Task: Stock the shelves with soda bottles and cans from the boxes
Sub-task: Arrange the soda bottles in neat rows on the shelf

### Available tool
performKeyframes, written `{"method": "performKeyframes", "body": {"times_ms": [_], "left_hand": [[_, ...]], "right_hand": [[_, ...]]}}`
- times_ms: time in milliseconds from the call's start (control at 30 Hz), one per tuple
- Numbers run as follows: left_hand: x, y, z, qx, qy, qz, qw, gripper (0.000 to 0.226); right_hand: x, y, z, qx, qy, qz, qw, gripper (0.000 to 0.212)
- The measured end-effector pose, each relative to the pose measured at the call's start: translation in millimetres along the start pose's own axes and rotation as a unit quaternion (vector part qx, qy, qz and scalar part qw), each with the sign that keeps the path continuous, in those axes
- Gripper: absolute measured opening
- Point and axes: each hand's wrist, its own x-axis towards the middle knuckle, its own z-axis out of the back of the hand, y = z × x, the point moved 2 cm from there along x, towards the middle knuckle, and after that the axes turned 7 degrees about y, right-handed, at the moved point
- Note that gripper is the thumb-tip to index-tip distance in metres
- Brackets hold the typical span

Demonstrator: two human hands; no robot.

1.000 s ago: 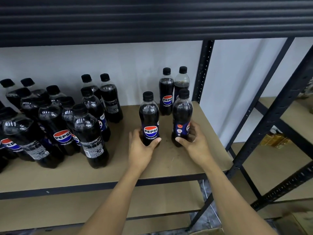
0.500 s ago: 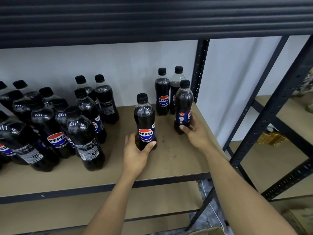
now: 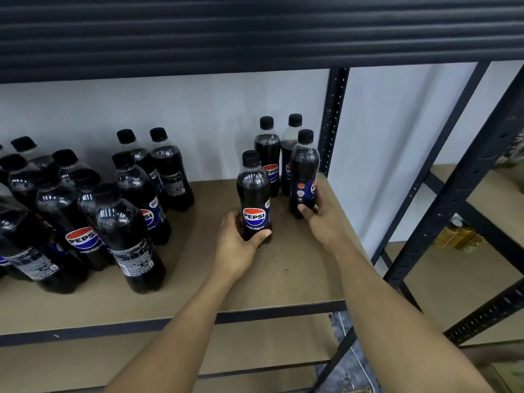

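Pepsi bottles, one per hand: left bottle (image 3: 254, 199) gripped low by the left hand (image 3: 236, 245), right bottle (image 3: 304, 171) by the right hand (image 3: 323, 219). Both stand upright at the shelf (image 3: 297, 276). The back pair (image 3: 268, 157) stands just beyond — right bottle nearer. Smooth clear plastic, dark cola, black caps, glossy labels.

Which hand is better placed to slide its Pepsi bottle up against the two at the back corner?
Right. The right hand grips the right bottle just in front of the back pair, by the post. The left hand holds the left bottle farther forward on the shelf.
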Motion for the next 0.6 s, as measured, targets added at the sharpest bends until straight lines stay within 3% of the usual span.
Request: {"method": "performKeyframes", "body": {"times_ms": [267,600], "left_hand": [[44,-7,-33,-0.026,0.016,0.001,1.000,0.062],[41,10,-36,-0.138,0.048,0.026,0.989,0.058]], "right_hand": [[6,-10,-1,0.019,0.003,-0.001,1.000,0.067],[-7,-15,-1,0.047,-0.037,-0.002,0.998,0.067]]}}
